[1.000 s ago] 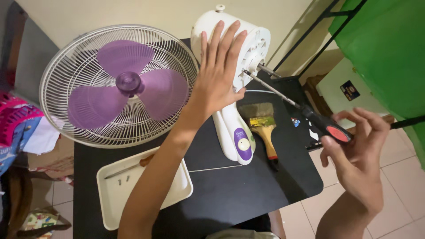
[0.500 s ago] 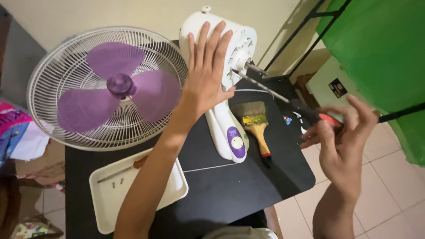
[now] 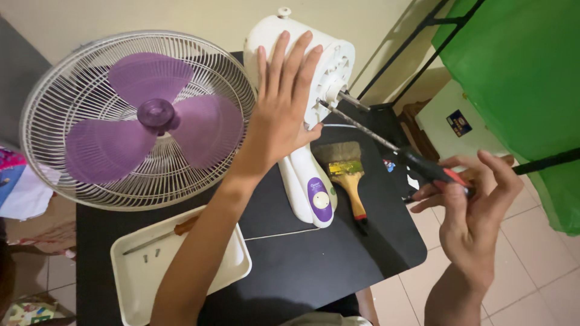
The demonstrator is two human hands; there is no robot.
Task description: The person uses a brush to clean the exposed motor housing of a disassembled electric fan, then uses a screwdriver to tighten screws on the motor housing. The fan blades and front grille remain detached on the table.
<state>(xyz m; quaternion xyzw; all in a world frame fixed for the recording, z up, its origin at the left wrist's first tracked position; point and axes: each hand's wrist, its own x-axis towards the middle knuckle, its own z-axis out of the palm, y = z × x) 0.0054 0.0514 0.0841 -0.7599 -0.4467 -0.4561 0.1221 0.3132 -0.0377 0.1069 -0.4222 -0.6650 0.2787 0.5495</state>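
Fan cage with purple blades lay tilted at the left of the black counter, overhanging its edge; a knock could have tipped it off. White tray near the front edge held a second screwdriver and two loose screws, easy to scatter with the forearm lying right across it. Left hand lay flat, fingers spread, pressed against the white motor housing, bracing only, gripping nothing; housing could have rolled under a hard push. Paintbrush lay just beside the stand. Right hand had its grip clamped on the screwdriver by fingertips, shaft reaching to the housing's rear near the bare axle. Judged risk: tip slipping from the screw head and gouging plastic or jabbing the bracing palm.
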